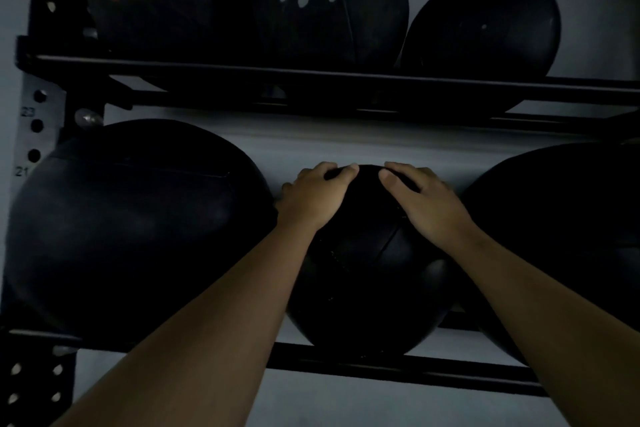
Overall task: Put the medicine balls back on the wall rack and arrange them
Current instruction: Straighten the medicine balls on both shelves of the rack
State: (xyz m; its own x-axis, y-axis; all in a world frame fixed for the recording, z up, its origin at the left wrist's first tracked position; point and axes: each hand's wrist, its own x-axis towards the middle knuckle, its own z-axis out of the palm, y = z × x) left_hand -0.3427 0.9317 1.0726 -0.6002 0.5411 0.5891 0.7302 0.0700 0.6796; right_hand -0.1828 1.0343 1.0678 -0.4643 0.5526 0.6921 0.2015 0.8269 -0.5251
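Hands, left (313, 196) and right (424, 198), curl over the ball (367, 274) directly beneath them (seated on the rail (398, 366)), gripping it.

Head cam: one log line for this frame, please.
step: seating ball | left hand: on middle medicine ball | right hand: on same ball | ball: lower rack rail, between two larger balls | upper shelf: three balls

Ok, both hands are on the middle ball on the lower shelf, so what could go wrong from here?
1. The middle ball sits on the front rail with open gaps either side; it could roll once the left hand and right hand let go.
2. Shifting it sideways could pinch fingers against the large left ball.
3. The dim light makes seating hard to judge.
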